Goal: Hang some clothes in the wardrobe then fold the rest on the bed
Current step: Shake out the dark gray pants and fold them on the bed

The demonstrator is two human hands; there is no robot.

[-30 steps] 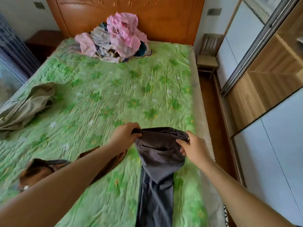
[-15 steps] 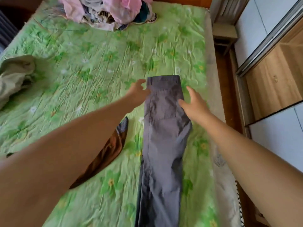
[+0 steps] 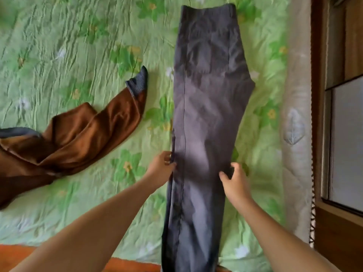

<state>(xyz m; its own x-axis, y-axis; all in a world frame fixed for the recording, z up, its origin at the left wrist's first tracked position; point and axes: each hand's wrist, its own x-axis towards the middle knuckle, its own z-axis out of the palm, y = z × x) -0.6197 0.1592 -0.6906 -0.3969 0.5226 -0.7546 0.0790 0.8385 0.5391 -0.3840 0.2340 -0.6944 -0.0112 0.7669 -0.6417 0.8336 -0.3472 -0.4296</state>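
Now both hands have come down from the waistband to mid-leg of the grey trousers (image 3: pixel 206 95), which lie flat and lengthwise along the right edge of the bed (image 3: pixel 294 95). The left hand (image 3: pixel 162 165) pinches their left seam edge and the right hand (image 3: pixel 234 180) grips the right edge. A crinkled green floral quilt (image 3: pixel 59 46) covers the bed. A glossy brown garment (image 3: pixel 88 134) with ribbed grey cuffs lies crumpled toward the left edge. The wooden wardrobe (image 3: pixel 318 134) stands beside the bed.

A strip of brown wooden floor (image 3: pixel 316 114) lies rightward.
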